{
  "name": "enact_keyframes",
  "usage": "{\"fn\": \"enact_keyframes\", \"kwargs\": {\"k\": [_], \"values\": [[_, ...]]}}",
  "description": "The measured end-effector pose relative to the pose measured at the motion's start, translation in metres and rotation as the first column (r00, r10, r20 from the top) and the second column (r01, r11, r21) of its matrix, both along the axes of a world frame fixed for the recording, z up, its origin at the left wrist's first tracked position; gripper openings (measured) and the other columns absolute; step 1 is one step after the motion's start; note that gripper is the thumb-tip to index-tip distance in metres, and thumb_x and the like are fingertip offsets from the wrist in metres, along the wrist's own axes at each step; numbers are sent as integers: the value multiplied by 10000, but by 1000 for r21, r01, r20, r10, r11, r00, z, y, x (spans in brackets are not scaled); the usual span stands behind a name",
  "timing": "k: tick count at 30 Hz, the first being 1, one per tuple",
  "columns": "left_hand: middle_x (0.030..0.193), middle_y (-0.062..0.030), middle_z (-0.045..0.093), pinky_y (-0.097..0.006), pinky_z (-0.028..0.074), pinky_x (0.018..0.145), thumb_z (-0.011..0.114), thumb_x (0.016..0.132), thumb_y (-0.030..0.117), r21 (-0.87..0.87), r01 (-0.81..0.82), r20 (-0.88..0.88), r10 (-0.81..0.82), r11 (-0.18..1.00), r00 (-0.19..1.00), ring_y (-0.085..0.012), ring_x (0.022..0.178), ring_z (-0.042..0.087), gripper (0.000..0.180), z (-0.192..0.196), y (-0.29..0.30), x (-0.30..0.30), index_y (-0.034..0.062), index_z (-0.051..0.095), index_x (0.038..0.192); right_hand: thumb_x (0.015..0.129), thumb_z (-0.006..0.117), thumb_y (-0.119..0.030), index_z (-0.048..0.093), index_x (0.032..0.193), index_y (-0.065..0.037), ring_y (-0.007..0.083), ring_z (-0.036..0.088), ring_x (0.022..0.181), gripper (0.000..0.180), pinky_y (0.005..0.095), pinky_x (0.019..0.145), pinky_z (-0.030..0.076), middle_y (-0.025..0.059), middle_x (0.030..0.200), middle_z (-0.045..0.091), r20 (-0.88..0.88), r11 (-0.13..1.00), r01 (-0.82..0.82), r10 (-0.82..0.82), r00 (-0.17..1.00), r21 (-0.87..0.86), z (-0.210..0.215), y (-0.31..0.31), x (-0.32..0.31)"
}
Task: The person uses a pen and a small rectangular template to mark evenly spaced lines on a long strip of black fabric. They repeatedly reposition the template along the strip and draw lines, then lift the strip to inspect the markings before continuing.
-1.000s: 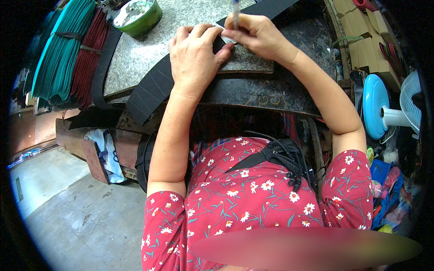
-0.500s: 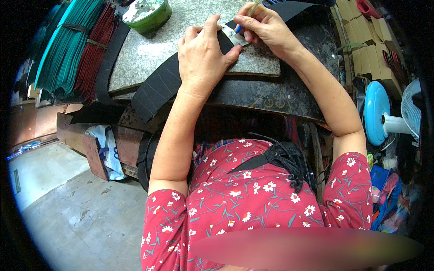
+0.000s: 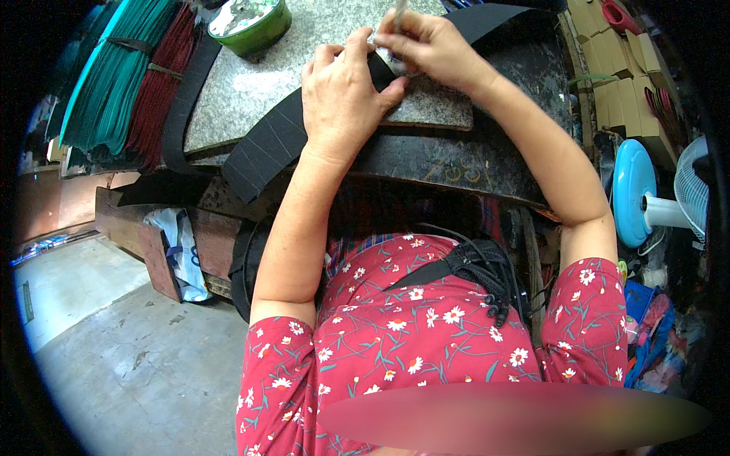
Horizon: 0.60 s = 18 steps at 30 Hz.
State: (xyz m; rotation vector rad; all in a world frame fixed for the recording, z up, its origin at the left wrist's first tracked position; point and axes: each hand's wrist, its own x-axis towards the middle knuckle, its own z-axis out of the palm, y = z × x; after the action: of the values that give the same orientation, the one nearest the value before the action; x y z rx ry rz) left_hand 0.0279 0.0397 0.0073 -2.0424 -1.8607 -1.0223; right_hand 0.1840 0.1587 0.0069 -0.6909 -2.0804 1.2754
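A long black strip [image 3: 265, 146], marked with pale cross lines, lies across the near part of a grey speckled slab [image 3: 247, 95] and hangs over its edge. My left hand [image 3: 338, 99] is on the strip, thumb on its near side and forefinger on its far side, holding it against the slab. My right hand [image 3: 441, 49], slightly blurred, is closed around a slim pen [image 3: 401, 11], whose tip is hidden by the fingers. Under the pen hand, a small pale flat piece [image 3: 398, 67] shows at the strip's end.
A green tub [image 3: 255, 29] with white residue stands at the slab's far left. Left of it are bundled teal strips [image 3: 114, 91] and dark red strips [image 3: 156, 99]. Another black strip [image 3: 487, 21] lies beyond my right hand. A fan [image 3: 669, 201] stands at the right.
My right hand has shifted slightly left toward my left hand, and the pen now stands more upright. The blue end of the pen is hidden now. My left hand has barely moved.
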Motion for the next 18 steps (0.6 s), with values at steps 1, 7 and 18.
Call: {"fn": "enact_keyframes", "kwargs": {"k": [1,7,18], "values": [[1040,-53,741,-441,475,956,888,716,379,17,20,8,-20,1000,1000,-284,1074,636,757,0,1,-1,85,562,1333,1010,681,-169,710,1127,-86,38,584,678,146,211,611,493,-17,886,704,-28,995,-1,-2,1000,-105,4,5,0],[1053,-51,739,-442,480,957,895,706,376,-14,-4,30,4,1000,1000,-283,1058,645,760,0,1,0,85,567,1326,1007,684,-163,718,1120,-86,40,587,652,142,214,582,488,-17,852,710,-79,987,68,-57,995,147,-6,-1,-13],[1055,-49,754,-427,489,949,893,708,422,17,-44,19,43,999,999,-275,1065,646,804,0,-1,1,50,566,1342,924,665,-138,688,991,-60,102,642,795,106,265,686,505,40,906,707,-70,984,119,-130,989,-135,17,10,7]]}}
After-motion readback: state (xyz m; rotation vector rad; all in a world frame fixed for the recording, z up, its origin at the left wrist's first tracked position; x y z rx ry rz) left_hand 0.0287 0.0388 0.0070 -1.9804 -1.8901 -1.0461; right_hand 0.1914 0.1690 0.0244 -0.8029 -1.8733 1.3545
